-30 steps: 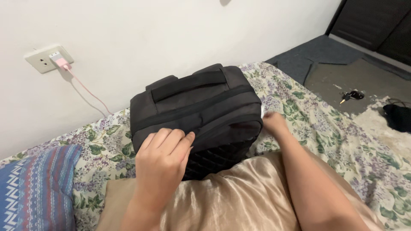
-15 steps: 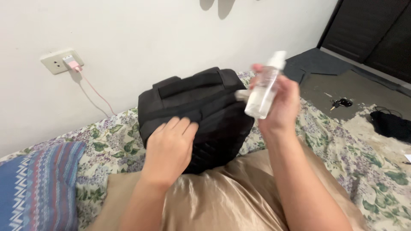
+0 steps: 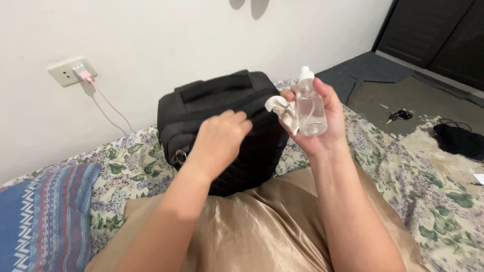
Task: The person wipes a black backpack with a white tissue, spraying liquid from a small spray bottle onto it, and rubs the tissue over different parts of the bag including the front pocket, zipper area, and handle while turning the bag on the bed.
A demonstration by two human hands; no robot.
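While the right hand [image 3: 315, 126] has lifted a clear bottle [image 3: 310, 103] and a white cloth [image 3: 282, 111] up higher, closed around both, the left hand [image 3: 219, 138] has slid up the black bag [image 3: 222, 100], fingers loosely curled on top. Under both hands, the bag stays on the flowered bed [image 3: 126, 166].

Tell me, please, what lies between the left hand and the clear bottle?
In the head view, a crumpled white cloth lies between the left hand and the clear bottle, pinched alongside it.
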